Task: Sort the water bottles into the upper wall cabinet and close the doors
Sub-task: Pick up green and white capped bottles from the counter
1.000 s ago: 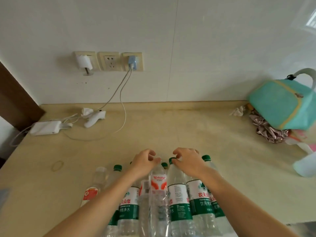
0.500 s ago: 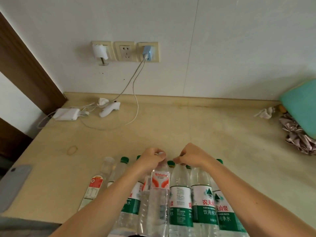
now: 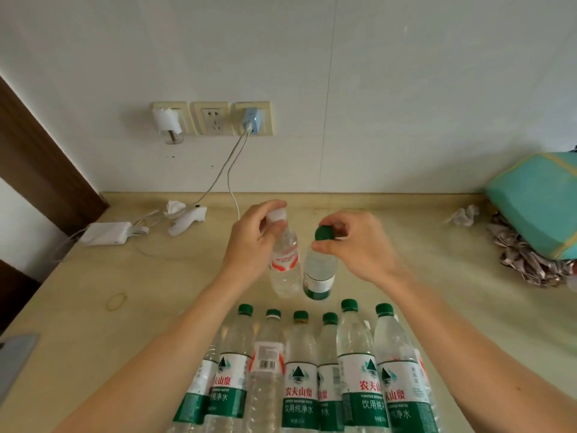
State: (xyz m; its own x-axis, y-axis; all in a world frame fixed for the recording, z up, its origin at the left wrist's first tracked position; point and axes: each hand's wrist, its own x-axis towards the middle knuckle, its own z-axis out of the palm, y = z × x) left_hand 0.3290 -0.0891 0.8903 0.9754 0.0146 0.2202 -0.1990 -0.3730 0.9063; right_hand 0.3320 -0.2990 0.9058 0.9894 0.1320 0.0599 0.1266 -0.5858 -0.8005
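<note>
My left hand (image 3: 249, 242) grips the white cap and neck of a clear bottle with a red label (image 3: 284, 267), lifted above the counter. My right hand (image 3: 356, 245) pinches the green cap of a green-labelled bottle (image 3: 318, 273), also lifted, right beside the first. Several more water bottles (image 3: 299, 370), mostly green-capped with green labels, stand in a row on the beige counter (image 3: 156, 295) at the near edge, between my forearms. The upper wall cabinet is out of view.
At the back left lie a white adapter (image 3: 106, 233), a white handheld device (image 3: 187, 220) and cables running to wall sockets (image 3: 212, 118). A rubber band (image 3: 116, 300) lies left of the bottles. A teal bag (image 3: 540, 201) and crumpled wrapping (image 3: 530, 260) sit at the right.
Both hands have lifted one bottle each out of the row, up and away from me. The view has tilted upward, showing more wall.
</note>
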